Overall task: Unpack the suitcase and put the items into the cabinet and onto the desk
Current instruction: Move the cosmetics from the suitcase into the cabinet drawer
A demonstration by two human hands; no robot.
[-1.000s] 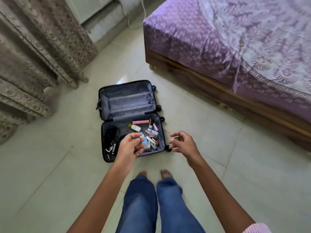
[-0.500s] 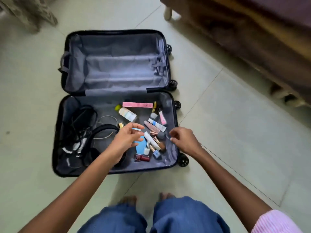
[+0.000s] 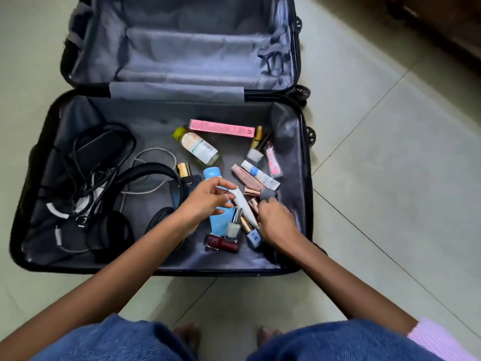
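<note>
Suitcase (image 3: 156, 115) was laid open on floor (image 3: 390, 178), toiletries scattered in near half. Left hand (image 3: 205, 201) was curled at white tube (image 3: 244, 207) cap; pinch unconfirmed. Right hand (image 3: 277, 222) was lowered beside tube, fingers hidden, grip untellable.

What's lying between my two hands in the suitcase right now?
In the head view, a white tube lies slantwise between the left hand and the right hand, its upper end at the left fingertips.
</note>
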